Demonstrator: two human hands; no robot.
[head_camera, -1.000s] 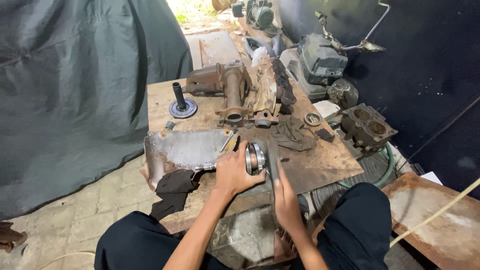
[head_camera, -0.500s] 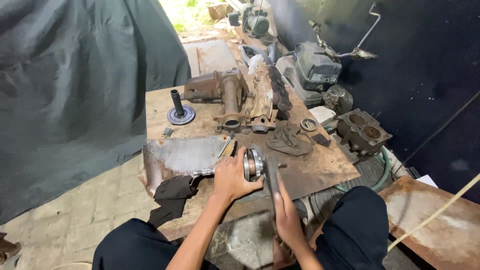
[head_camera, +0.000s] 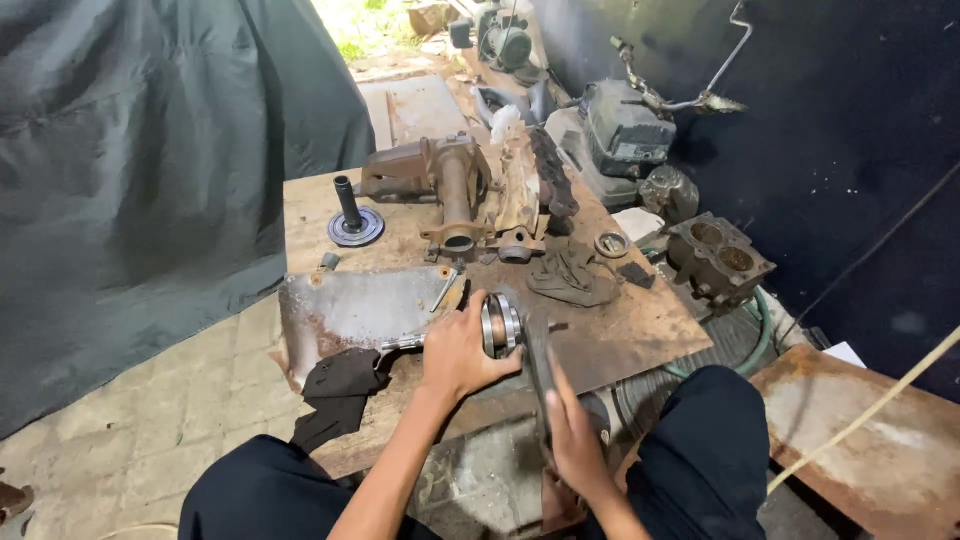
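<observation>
- The left hand, low in the middle of the frame, wraps its fingers around a round metal bearing at the near edge of the wooden board.
- The right hand, just below it, grips a dark bar running up to the bearing.
- Risk, as I judge it: the greasy bearing could slip off the board's edge, or fingers could get pinched between bar and bearing.
- Against the earlier frames, both hands sit in nearly the same spot; only the view has shifted slightly.
</observation>
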